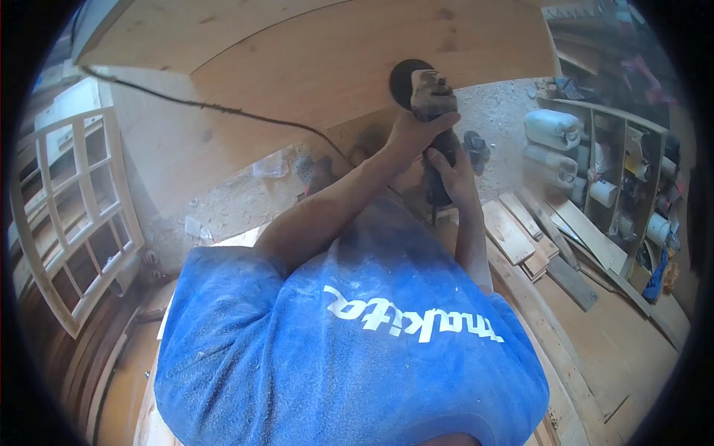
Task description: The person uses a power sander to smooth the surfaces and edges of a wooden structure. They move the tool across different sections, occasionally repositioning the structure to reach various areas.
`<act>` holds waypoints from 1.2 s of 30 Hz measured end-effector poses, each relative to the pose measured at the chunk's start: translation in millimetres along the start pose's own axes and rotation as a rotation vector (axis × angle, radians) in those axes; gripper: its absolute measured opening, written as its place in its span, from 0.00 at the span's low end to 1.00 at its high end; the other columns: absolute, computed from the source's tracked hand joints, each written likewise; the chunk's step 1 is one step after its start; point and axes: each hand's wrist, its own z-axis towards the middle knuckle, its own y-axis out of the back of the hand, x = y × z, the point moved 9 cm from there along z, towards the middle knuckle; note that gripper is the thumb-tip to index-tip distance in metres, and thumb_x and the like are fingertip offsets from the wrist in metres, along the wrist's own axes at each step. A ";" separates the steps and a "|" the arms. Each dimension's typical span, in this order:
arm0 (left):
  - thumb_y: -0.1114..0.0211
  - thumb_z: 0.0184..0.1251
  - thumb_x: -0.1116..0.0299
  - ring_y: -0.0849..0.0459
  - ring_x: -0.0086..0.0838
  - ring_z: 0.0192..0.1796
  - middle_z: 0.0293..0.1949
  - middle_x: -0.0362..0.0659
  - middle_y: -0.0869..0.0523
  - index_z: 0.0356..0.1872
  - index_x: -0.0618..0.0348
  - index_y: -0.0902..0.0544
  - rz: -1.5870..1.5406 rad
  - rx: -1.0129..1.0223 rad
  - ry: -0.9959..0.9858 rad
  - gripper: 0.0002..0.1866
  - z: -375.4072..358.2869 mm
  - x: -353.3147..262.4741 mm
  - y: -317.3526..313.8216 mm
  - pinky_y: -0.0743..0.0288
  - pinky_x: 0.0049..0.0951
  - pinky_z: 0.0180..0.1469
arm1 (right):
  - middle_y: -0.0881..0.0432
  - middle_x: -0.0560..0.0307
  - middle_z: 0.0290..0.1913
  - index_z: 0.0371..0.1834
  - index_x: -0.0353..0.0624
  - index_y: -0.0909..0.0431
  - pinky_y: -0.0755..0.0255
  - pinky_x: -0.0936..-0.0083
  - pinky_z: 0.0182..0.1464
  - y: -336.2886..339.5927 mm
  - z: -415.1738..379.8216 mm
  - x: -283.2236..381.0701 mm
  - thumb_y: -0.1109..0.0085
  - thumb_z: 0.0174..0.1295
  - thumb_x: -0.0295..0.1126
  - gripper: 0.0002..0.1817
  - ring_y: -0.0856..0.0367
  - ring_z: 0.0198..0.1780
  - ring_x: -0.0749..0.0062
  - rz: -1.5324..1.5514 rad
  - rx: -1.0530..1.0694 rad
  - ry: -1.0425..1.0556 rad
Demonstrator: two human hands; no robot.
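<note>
My left hand (418,140) is closed around an angle grinder (434,100) just behind its head. Lower down, my right hand (455,178) wraps around the dark body of the same tool. Its round dark disc (407,83) lies against the face of a large wooden panel (312,82). A dark cord (223,109) runs across in front of the panel toward my left forearm. Dust covers the front of my blue shirt.
A wooden lattice frame (82,208) leans at the left. Pale plastic jugs (552,130) stand near a shelf (625,119) with containers at the right. Wood offcuts (520,234) and boards lie below them. A clear plastic cup (271,165) sits on the dusty floor.
</note>
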 end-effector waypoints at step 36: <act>0.29 0.81 0.57 0.27 0.15 0.34 0.31 0.29 0.19 0.51 0.57 0.06 -0.023 -1.272 -0.503 0.15 -383.2 65.0 435.9 0.35 0.21 0.38 | 0.14 0.38 0.60 0.86 0.39 0.42 0.20 0.61 0.62 -258.0 -49.8 40.7 0.31 0.69 0.42 0.46 0.13 0.59 0.55 -0.216 0.425 0.192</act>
